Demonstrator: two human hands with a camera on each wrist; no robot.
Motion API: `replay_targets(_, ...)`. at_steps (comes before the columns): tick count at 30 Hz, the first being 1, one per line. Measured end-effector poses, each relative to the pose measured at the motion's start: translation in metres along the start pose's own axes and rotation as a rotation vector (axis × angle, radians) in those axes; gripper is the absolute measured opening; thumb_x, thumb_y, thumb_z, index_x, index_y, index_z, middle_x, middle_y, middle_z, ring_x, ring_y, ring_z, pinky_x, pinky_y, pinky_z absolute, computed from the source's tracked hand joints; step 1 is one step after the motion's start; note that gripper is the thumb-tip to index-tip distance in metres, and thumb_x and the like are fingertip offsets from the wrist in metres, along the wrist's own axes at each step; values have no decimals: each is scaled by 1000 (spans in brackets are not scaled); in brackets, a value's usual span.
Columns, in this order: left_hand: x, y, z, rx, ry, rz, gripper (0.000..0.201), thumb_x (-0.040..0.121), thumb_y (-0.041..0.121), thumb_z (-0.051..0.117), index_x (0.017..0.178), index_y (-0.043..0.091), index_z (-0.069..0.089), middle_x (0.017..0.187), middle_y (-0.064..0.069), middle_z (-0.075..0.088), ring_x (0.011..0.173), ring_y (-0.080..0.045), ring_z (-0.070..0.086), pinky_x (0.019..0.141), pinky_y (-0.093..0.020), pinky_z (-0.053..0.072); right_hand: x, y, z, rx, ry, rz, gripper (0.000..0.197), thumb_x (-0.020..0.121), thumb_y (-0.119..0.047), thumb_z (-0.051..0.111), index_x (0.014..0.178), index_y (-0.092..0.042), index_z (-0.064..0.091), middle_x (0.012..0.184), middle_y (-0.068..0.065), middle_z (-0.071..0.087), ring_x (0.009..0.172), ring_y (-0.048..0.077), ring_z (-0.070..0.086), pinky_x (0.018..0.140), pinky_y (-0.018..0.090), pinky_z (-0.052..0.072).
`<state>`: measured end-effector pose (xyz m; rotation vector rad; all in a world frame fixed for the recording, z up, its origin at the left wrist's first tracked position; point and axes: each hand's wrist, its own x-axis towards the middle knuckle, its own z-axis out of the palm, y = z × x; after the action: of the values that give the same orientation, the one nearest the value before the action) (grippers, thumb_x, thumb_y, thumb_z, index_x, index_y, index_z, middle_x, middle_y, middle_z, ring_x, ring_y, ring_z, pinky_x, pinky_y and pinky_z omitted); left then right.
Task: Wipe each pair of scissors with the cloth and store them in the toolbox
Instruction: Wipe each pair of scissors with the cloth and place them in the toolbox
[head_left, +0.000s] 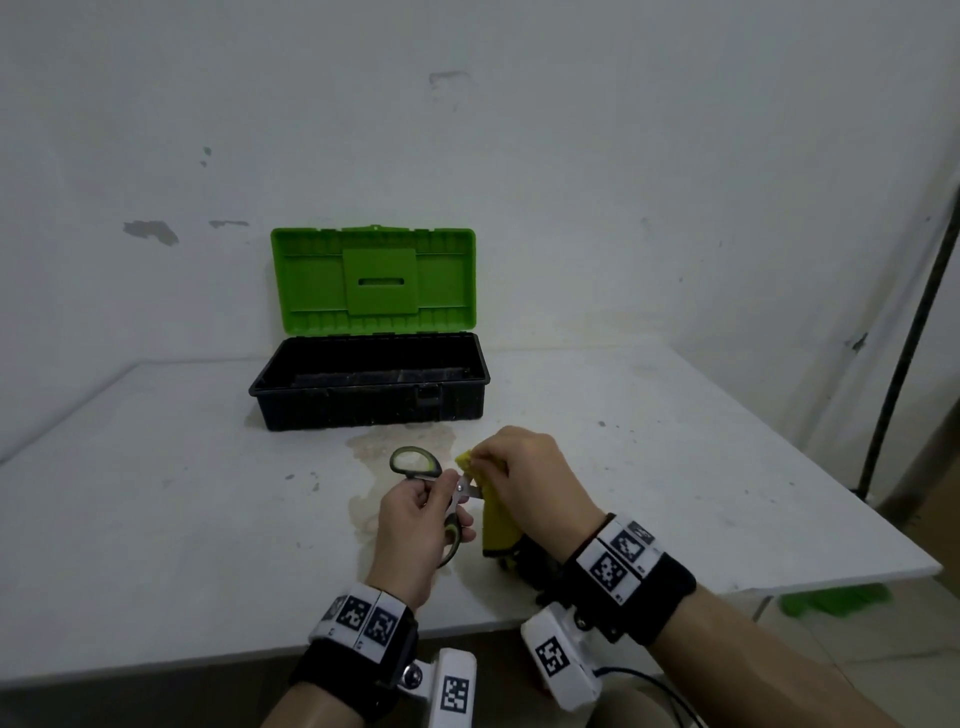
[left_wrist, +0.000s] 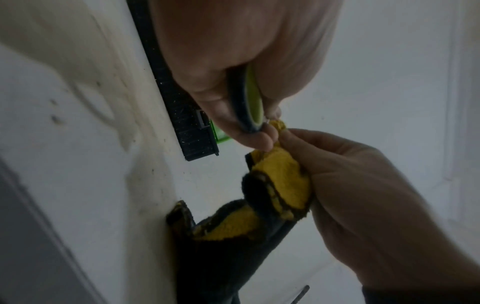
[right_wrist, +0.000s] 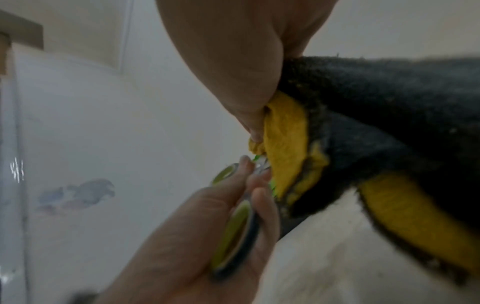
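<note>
A person's two bare hands work over a white table (head_left: 156, 519), seen from above. The left hand (head_left: 410, 535) has its fingers curled around one handle of a pair of scissors (head_left: 447, 499) with green and black handles, holding them above the table near its front edge; the other handle loop sticks up and away from the hand. The right hand (head_left: 530, 483) has its fingers pinched around a yellow and black cloth (head_left: 496, 525), pressing it over the short metal blades, which are mostly hidden by the fabric. The loose lower end of the cloth hangs down and touches the table. In the left wrist view, the cloth (left_wrist: 280, 185) sits bunched between the right hand's fingers (left_wrist: 306, 137), its tip right at the scissor blades. Behind the hands, toward the wall, stands a toolbox (head_left: 369, 384) with a black base and a green lid (head_left: 373, 280) raised upright. A pale stain (head_left: 384, 447) marks the table between the toolbox and the hands. Both wrists wear black bands with black and white patterned markers.
</note>
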<state>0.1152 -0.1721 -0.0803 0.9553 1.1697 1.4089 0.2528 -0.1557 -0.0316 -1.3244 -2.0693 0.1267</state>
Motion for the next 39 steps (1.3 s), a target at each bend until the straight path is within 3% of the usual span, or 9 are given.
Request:
replay_targets(5,-3,-1,-4,59,3,19,31,101,22,58,92,-7,64,63,-14,61,52,-18,59,52,-27,55,16,19,-8,-42,113,173,18,94,-20,58,88,-14,74,85,2,62,79,19,59,70,29,47)
replay_targets(8,0,-2,-5,38,16,0,30,102,23,57,95,-6,64,70,-15,63,57,-18,61,55,-28,56,9,4,-12,-4,108,82,20,94,-23,58,87,-13,74,85,2,63,76,17,58,71,29,48)
replay_targets(11,1,-1,-4,24,-4,-8,31,104,21,54,97,-8,65,81,-17,67,65,-17,66,56,-27,56,-4,-17,0,-42,-60,-24,22,95,-22,55,89,-12,73,85,4,64,79,18,57,72,28,46)
replay_targets(16,-2,-1,0,-8,-29,-39,34,104,26,52,101,-3,69,95,-18,76,83,-24,75,60,-27,58,-3,-13,8,-95,-78,3,24,97,-20,51,92,-9,72,87,6,62,81,19,57,71,27,45)
replay_targets(19,-4,0,-1,-99,-38,-107,38,103,36,52,103,4,71,95,-12,77,87,-27,74,68,-37,58,-2,-15,6,-108,-90,-6,23,96,-18,52,91,-8,72,87,6,60,81,19,56,69,28,46)
replay_targets(23,-3,4,-2,-251,-17,-228,39,105,39,48,106,5,68,100,-12,75,83,-27,72,66,-37,56,-3,-14,9,-137,-121,8,23,96,-19,52,92,-8,72,89,6,60,83,19,56,70,28,45)
replay_targets(28,-1,4,-4,-245,-51,-211,38,106,35,44,112,1,62,94,-12,76,78,-28,72,68,-40,59,2,-8,1,-146,-70,97,26,98,-22,49,91,-9,71,90,5,60,82,19,56,70,27,45)
replay_targets(32,2,6,-5,-248,-39,-216,32,104,35,47,114,10,63,103,-16,71,87,-30,67,74,-42,54,-6,-21,2,-89,-139,-26,24,98,-23,51,99,-11,72,94,5,60,84,18,56,74,26,47)
replay_targets(39,1,0,1,-99,-2,-228,58,105,50,33,107,6,70,104,-18,74,102,-32,69,85,-49,57,-10,-31,12,-178,-239,-87,24,96,-17,51,105,-11,72,98,7,56,88,23,57,74,31,49)
